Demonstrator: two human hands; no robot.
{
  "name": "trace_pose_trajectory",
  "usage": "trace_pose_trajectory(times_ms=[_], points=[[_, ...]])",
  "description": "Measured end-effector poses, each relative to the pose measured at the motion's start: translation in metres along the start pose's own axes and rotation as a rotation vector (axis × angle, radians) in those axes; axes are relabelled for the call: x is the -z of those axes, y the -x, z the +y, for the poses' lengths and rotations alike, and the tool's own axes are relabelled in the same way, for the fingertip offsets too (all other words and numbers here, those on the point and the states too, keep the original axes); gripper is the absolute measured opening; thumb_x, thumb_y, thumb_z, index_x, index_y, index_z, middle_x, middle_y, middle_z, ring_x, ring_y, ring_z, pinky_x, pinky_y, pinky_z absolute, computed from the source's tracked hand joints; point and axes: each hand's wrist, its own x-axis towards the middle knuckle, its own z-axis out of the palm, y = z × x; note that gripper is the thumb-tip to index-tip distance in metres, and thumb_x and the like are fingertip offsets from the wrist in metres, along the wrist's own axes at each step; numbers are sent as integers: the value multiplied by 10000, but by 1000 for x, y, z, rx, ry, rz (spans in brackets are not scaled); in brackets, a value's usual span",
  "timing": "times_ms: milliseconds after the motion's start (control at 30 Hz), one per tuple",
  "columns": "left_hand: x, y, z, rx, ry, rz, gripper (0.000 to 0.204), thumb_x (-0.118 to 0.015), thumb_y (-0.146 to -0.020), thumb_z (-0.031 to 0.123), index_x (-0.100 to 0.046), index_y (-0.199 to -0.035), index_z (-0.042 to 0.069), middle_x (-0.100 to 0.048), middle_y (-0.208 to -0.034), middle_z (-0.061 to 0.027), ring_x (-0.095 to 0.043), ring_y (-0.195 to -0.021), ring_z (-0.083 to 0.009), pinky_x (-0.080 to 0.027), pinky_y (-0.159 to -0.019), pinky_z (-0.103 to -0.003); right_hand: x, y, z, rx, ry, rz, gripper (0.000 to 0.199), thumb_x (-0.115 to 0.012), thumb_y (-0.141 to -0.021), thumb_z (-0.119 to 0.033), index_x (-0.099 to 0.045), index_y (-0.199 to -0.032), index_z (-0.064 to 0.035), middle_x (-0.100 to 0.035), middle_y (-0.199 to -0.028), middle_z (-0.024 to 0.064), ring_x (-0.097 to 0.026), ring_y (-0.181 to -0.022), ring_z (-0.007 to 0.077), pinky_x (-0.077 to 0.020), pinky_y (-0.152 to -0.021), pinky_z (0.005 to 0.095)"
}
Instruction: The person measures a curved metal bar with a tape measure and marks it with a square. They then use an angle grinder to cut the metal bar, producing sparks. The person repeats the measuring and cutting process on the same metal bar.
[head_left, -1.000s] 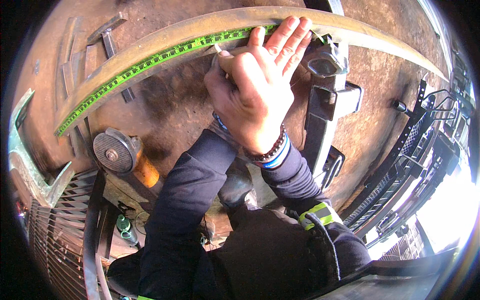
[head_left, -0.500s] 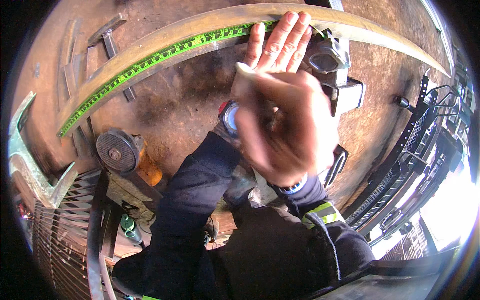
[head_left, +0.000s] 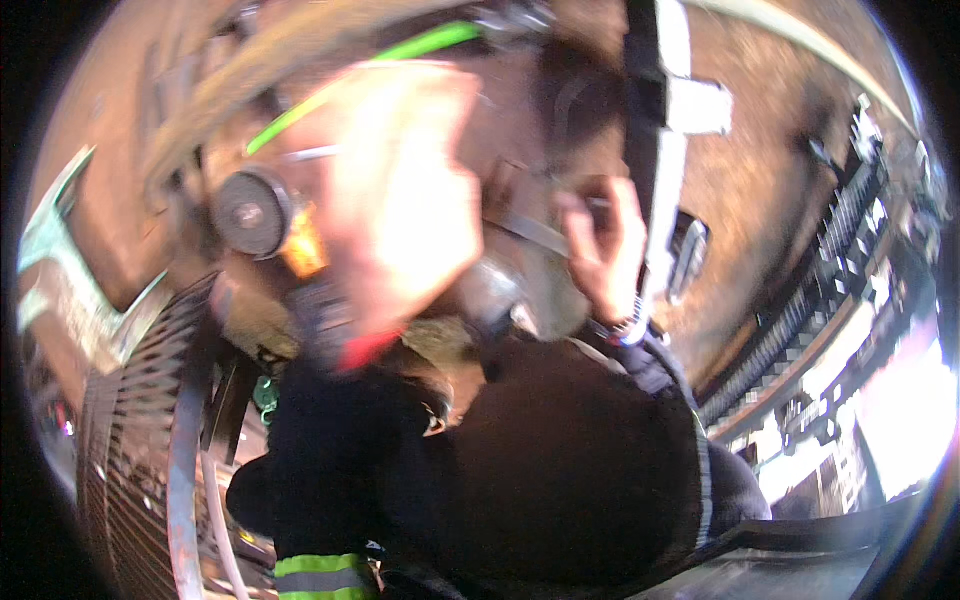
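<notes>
Smeared by motion and bright with glare, my left hand (head_left: 400, 190) passes above the middle of the bench; its fingers cannot be made out. It covers part of a green tape measure blade (head_left: 430, 40) that lies along a long metal bar (head_left: 290, 50). A thin pale stick-like thing (head_left: 312, 153) shows at the left edge of this hand, too blurred to name. The tape's grey case (head_left: 515, 25) sits at the blade's right end. My right hand (head_left: 607, 250) is raised beside an upright metal bar (head_left: 670, 130), thumb and fingers apart, nothing visible between them.
An orange tool with a round grey disc (head_left: 250, 212), like an angle grinder, lies left of my left hand. Further left are a pale green metal piece (head_left: 75, 285) and a slatted metal grate (head_left: 135, 420). Black mesh metalwork (head_left: 800, 290) lines the right side.
My left hand has come off the tape and bar, moving left and nearer. My right hand has dropped and moved right, away from it. The view has shifted too.
</notes>
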Motion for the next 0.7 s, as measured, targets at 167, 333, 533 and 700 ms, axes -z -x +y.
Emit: trace_pose_trajectory(times_ms=[167,333,533,700], points=[[95,-10,-48,-80,-373,-91,300,-631,-957,77,-678,-1253,64,-688,-1240,-82,-617,-1184,-287,-442,-1051,-378,-16,61,55,-80,615,-121,287,-727,-860,-317,-625,-876,-49,-667,-829,165,-692,-672,351,-551,-587,446],[125,0,-78,-103,-336,-172,283,-619,-982,140,-675,-1244,48,-686,-1229,-104,-605,-1193,-283,-441,-1051,-397,-13,91,66,-116,660,-35,366,-748,-848,-301,-581,-1066,-60,-648,-835,157,-687,-649,340,-546,-551,423],[85,36,-52,-59,-174,-458,322,-635,-963,127,-629,-1260,1,-629,-1290,-160,-587,-1183,-317,-435,-1068,-424,3,83,80,118,799,-1,220,-623,-826,-99,-621,-1040,-48,-562,-1051,200,-659,-607,327,-536,-517,435],[76,46,-51,-71,54,-529,519,-694,-919,166,-536,-1388,11,-579,-1341,-209,-548,-1257,-389,-430,-1089,-445,22,72,22,219,449,-111,133,-604,-855,-59,-632,-984,-45,-661,-783,127,-691,-700,332,-549,-621,433]])
